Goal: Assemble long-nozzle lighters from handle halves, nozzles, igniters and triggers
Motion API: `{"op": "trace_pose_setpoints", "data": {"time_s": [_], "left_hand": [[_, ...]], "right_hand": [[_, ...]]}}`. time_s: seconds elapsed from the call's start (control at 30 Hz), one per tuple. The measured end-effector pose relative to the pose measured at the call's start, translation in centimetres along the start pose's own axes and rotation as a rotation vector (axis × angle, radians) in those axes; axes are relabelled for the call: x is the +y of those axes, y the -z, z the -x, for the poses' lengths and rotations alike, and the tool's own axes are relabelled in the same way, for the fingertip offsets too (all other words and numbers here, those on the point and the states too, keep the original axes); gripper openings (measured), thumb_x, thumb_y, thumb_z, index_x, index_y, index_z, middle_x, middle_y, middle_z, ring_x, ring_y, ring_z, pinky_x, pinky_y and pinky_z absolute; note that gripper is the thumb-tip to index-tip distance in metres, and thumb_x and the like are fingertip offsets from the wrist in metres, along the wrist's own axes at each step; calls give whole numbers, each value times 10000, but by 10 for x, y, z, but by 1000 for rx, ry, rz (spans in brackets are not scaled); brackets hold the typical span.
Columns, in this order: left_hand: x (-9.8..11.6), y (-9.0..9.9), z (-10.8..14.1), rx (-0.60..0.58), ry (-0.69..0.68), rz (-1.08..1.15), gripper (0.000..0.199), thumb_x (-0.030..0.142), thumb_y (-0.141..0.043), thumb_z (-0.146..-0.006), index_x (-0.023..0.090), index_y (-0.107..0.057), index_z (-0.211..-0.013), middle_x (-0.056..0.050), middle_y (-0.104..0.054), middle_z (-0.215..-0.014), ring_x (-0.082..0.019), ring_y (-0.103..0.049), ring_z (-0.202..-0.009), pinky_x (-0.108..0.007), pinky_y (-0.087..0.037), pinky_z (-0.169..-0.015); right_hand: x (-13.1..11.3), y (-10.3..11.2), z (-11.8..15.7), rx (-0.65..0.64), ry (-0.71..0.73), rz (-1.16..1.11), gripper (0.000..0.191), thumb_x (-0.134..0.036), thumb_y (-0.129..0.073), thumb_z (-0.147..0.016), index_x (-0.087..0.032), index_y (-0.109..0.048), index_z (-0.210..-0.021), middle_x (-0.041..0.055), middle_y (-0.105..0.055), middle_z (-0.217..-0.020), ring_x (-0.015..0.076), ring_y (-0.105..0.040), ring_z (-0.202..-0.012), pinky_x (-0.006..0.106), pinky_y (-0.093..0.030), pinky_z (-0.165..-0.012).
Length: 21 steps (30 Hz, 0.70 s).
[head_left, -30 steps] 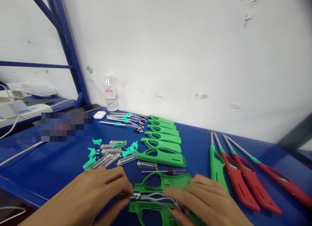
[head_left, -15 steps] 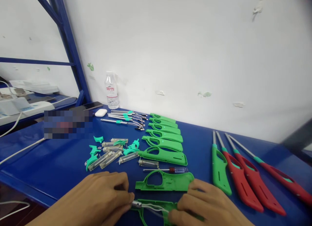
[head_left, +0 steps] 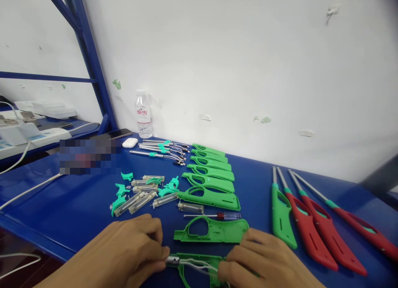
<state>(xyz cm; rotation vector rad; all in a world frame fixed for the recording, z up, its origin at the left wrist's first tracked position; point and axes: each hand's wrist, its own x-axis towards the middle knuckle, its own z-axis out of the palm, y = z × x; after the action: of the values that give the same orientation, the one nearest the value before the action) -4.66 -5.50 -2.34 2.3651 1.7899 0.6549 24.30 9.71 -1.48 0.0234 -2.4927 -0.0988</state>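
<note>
At the bottom centre, my left hand (head_left: 133, 248) pinches a metal tube (head_left: 173, 260) near its end, from which white wires (head_left: 199, 264) run to the right. My right hand (head_left: 255, 259) has its fingers closed at the far end of the wires, over a green handle shell (head_left: 189, 275); what lies between its fingertips is hidden. The tube's end and wires lie over that shell. Just beyond, another green half shell (head_left: 217, 231) rests with its inside up, its right end near my right hand. A screwdriver (head_left: 228, 216) lies behind it.
Clear fuel tanks (head_left: 143, 202) and teal triggers (head_left: 118, 204) lie left of centre. Further back are metal rods with wires (head_left: 149, 154), stacked green shells (head_left: 211, 183) and a bottle (head_left: 143, 116). Assembled lighters (head_left: 311, 234) lie at the right.
The tube's end and my left hand have shifted very slightly left. My right hand stays over the green shell, with its fingers moved slightly. The view has shifted a little.
</note>
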Motion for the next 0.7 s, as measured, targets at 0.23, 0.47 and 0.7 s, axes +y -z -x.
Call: {"op": "trace_pose_setpoints", "data": {"time_s": [0.23, 0.47, 0.7], "left_hand": [[10, 4, -10, 74, 15, -44, 233, 437, -778, -1123, 285, -878, -978, -20, -741, -884, -191, -737, -849, -221, -527, -726], [15, 13, -18, 78, 75, -21, 241, 456, -774, -1135, 290, -899, -1011, -28, -754, -905, -203, -748, -882, -225, -544, -756], [10, 16, -19, -100, 73, -53, 340, 27, -724, -1018, 314, -895, -954, 41, -816, -980, -133, -815, -794, -248, -489, -699]], "right_hand": [[2, 12, -5, -71, -25, 22, 687, -288, -162, -1352, -248, -575, -803, -66, -671, -676, 102, -633, -567, 302, -454, -645], [7, 10, 0, -124, -7, 70, 635, -353, -248, -1353, -241, -579, -823, -64, -650, -703, 125, -589, -565, 353, -414, -634], [7, 3, 6, -47, -50, 90, 587, -402, -338, -1355, -259, -602, -850, -86, -653, -717, 123, -614, -596, 345, -438, -700]]}}
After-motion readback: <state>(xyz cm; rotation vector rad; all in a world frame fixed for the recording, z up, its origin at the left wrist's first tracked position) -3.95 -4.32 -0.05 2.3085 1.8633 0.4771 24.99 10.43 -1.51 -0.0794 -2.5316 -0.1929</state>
